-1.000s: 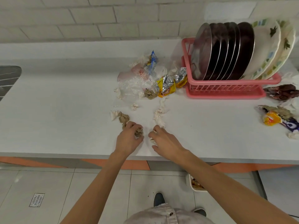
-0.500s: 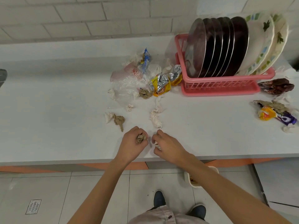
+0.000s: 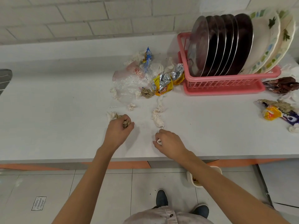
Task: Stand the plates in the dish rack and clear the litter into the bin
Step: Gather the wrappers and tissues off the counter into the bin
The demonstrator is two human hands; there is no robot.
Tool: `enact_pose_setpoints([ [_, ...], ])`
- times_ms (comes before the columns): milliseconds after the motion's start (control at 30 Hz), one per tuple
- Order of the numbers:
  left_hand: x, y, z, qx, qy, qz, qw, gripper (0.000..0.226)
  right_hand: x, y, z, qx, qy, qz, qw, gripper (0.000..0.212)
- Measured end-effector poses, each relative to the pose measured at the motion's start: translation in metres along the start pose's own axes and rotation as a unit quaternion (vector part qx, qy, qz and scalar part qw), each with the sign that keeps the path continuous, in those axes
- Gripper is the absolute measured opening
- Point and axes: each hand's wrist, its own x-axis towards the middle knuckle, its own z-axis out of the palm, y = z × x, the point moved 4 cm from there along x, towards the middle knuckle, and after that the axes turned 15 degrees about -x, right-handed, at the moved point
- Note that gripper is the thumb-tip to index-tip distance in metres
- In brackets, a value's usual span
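The plates [image 3: 229, 44] are already stood in the pink dish rack [image 3: 226, 84], so gathering is judged best done from the near counter [image 3: 48, 118] edge, which is bare, outward. Brown paper [image 3: 125, 124] is clenched in the left hand [image 3: 119, 130], a white scrap [image 3: 159, 141] pinched in the right hand [image 3: 169, 143]. Both loads are best dropped into the bin [image 3: 196, 181] below before the twisted tissue [image 3: 157, 117] just beyond is taken.

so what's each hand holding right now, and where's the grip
Left hand is closed around a brown paper wad, which shows between the fingers. Right hand pinches a white tissue scrap at the fingertips.
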Motion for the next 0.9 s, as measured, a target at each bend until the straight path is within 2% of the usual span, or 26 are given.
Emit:
enact_pose_setpoints([
  [67,0.006,-0.008,-0.005,0.052,0.006,-0.010,0.999,0.008,0.002,-0.001,0.001,-0.013,0.003,0.005,1.000,0.028],
  [200,0.016,-0.023,-0.009,0.145,0.027,-0.027,0.989,0.041,0.005,-0.002,0.003,-0.025,0.015,0.010,1.000,0.030],
  [300,0.019,-0.035,-0.009,0.169,0.037,-0.060,0.983,0.052,0.003,-0.002,0.005,-0.028,0.019,0.011,0.999,0.030],
  [567,0.005,-0.041,0.007,0.199,0.017,-0.077,0.977,0.026,-0.001,-0.001,0.005,-0.021,0.031,0.012,0.999,0.029],
  [700,-0.008,-0.028,0.014,0.161,0.022,-0.057,0.985,0.019,-0.005,0.001,0.005,0.004,0.032,0.015,0.999,0.028],
  [900,-0.035,0.003,0.041,0.077,-0.012,0.000,0.997,0.022,-0.012,0.020,-0.005,0.167,-0.015,0.071,0.983,0.020],
])
